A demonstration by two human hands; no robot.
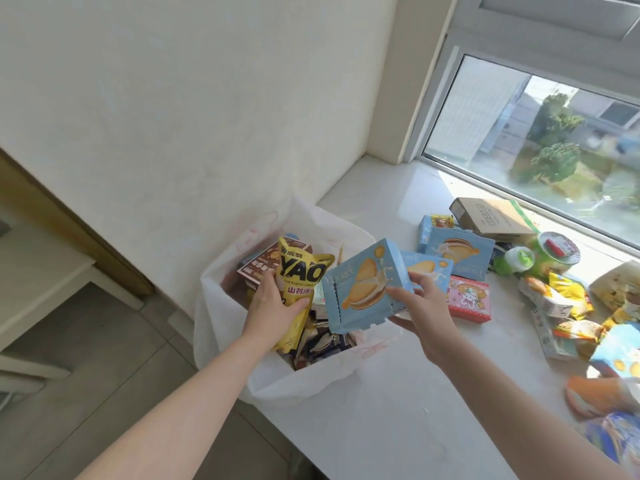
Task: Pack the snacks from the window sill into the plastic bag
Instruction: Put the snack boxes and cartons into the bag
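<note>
A white plastic bag (pixel 221 306) hangs open at the left end of the window sill (pixel 388 393), with several snack packets inside. My left hand (pixel 273 303) grips a yellow YAO snack pouch (pixel 304 271) upright over the bag's mouth. My right hand (pixel 420 306) holds a light-blue biscuit box (pixel 363 289) by its right end, tilted above the bag's right rim. More blue biscuit boxes (pixel 457 249), a pink packet (pixel 469 299) and a heap of yellow and mixed snack packets (pixel 561 306) lie on the sill to the right.
A brown cardboard box (pixel 491 216) sits against the window frame (pixel 519 188). Green jelly cups (pixel 540 258) stand beside it. An orange packet (pixel 599 393) lies at the sill's near right. Tiled floor (pixel 104 358) and a wooden door frame (pixel 69 230) are to the left.
</note>
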